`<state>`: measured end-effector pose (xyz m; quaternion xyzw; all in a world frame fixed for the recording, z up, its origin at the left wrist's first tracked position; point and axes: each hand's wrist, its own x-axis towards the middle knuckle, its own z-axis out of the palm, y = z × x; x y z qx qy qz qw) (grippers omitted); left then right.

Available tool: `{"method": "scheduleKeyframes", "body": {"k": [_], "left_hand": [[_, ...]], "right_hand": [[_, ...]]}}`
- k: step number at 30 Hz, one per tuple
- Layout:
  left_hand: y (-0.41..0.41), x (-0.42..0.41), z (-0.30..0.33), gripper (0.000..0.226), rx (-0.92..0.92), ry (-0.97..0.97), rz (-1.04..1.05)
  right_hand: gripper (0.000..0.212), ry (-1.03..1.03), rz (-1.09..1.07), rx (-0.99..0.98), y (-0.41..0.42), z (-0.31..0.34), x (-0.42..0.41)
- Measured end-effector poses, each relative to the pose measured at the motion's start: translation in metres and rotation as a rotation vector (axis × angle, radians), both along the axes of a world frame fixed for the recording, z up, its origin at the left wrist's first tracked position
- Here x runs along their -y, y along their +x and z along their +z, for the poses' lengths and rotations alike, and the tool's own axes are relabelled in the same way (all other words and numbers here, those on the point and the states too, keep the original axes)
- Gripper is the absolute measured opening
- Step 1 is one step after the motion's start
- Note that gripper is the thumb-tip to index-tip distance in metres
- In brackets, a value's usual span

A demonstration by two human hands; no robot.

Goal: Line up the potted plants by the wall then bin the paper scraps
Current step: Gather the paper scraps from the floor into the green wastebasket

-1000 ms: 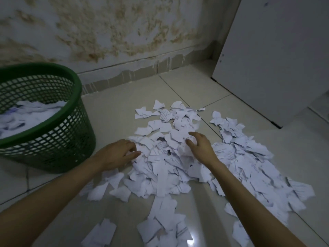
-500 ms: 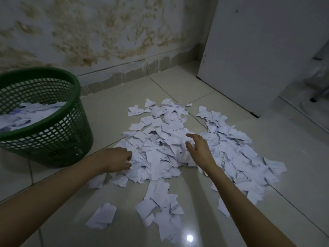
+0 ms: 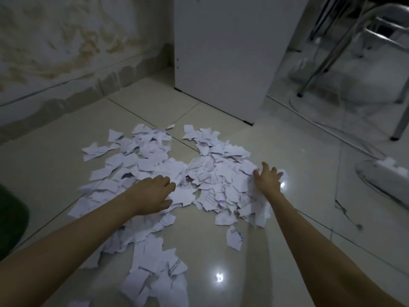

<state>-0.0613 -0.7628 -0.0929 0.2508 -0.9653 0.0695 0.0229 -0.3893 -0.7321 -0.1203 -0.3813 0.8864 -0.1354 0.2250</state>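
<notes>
A wide heap of torn white paper scraps (image 3: 205, 173) covers the pale floor tiles in the middle of the view. My left hand (image 3: 155, 193) rests on the heap's near left side, fingers curled into the scraps. My right hand (image 3: 267, 179) lies on the heap's right edge with fingers spread against the paper. A loose trail of scraps (image 3: 155, 262) runs toward me between my forearms. Only a dark green sliver of the basket (image 3: 11, 220) shows at the left edge. No potted plants are in view.
A stained wall (image 3: 66, 41) runs along the back left. A white cabinet panel (image 3: 221, 52) stands behind the heap. Metal chair legs (image 3: 321, 63), a cable (image 3: 345, 209) and a white object (image 3: 382, 173) are on the floor to the right.
The view has swung right, so the green basket has slid almost out of frame. My right hand has moved to the heap's right edge, and the scraps there look bunched closer together.
</notes>
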Motion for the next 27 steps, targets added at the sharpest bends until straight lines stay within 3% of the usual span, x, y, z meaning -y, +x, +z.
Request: {"method": "scheduleKeyframes", "body": {"k": [4,8,11,14,16,18,27], "left_hand": [[-0.006,0.001,-0.001,0.036,-0.01,-0.027,-0.021],[0.001,0.001,-0.006,0.037,0.039,0.026,0.008],[0.014,0.003,-0.012,0.034,0.005,0.075,0.024],[0.028,0.001,-0.016,0.031,0.005,0.078,0.064],[0.036,0.0,-0.018,0.031,0.006,0.078,0.077],[0.042,0.0,-0.02,0.032,0.006,0.073,0.087],[0.066,-0.015,-0.024,0.032,0.079,0.128,0.16]], "right_hand": [[0.057,0.111,0.012,0.07,0.017,-0.006,0.006],[0.055,0.077,0.253,0.132,0.071,-0.012,0.009],[0.05,-0.034,0.444,0.288,0.091,-0.004,0.004],[0.047,-0.201,0.357,0.147,0.078,0.002,0.006],[0.053,-0.091,0.28,0.045,0.065,-0.001,0.01],[0.062,0.078,0.281,0.077,0.068,-0.005,0.013],[0.061,0.228,0.819,0.151,0.171,0.009,-0.016]]}}
